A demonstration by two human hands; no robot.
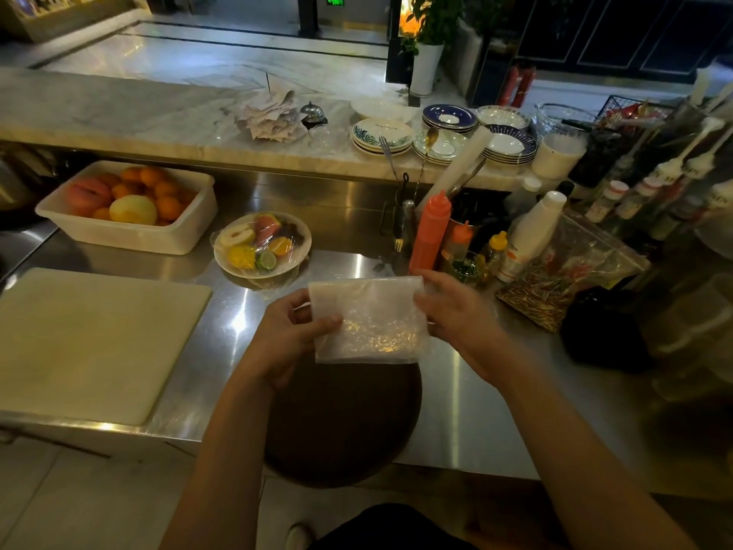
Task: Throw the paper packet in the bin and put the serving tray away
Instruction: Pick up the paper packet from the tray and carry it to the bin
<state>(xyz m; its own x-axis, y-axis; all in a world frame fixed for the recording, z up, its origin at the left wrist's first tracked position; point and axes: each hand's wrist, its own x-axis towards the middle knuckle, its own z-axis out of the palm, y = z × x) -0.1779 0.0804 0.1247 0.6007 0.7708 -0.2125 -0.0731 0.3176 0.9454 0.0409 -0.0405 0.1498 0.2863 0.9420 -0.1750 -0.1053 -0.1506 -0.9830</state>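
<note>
A pale, crinkled paper packet (369, 319) is held flat in front of me, above the steel counter. My left hand (289, 331) pinches its left edge, thumb on top. My right hand (456, 311) grips its right edge. Directly below the packet lies a round dark brown serving tray (341, 426), its near edge hanging over the counter's front. No bin is in view.
A white cutting board (87, 343) lies at the left. Behind it stand a white tub of fruit (131, 210) and a wrapped fruit plate (261, 244). An orange squeeze bottle (430, 232), other bottles and a plastic bag (571, 271) crowd the right. Stacked plates (448, 133) sit on the marble ledge.
</note>
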